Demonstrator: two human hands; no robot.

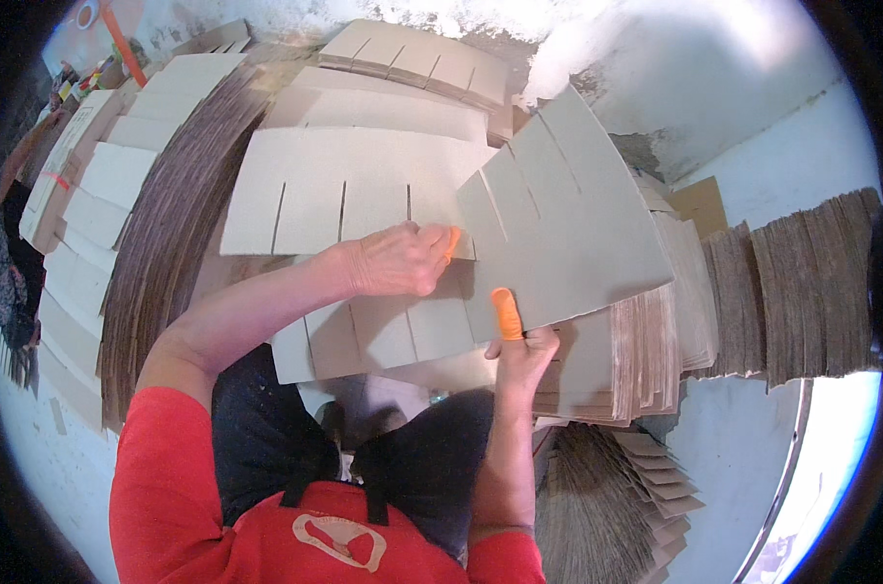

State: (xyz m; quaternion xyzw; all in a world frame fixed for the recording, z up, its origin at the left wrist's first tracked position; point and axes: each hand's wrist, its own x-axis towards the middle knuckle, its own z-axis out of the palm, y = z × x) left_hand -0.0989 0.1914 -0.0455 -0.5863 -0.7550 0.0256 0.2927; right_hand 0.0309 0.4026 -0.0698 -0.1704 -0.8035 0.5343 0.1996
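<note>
My right hand (526,352) grips the lower edge of a grey slotted cardboard sheet (583,234), which is tilted up to the right. An orange finger cot (506,313) covers its thumb, which lies against the board. My left hand (400,260) has its fingers curled together at the lower right edge of a pale slotted cardboard sheet (310,165); it pinches there, with another orange finger cot (452,244) on a fingertip. Beneath both hands another slotted sheet (364,336) lies above my lap. The left fingertips are partly hidden.
Piled slotted sheets (412,54) stand at the back. Long rows of packed cardboard (183,175) run along the left. To the right are a stack of sheets (646,350) and upright dark bundles (802,292). A fanned pile (597,506) sits low at the right.
</note>
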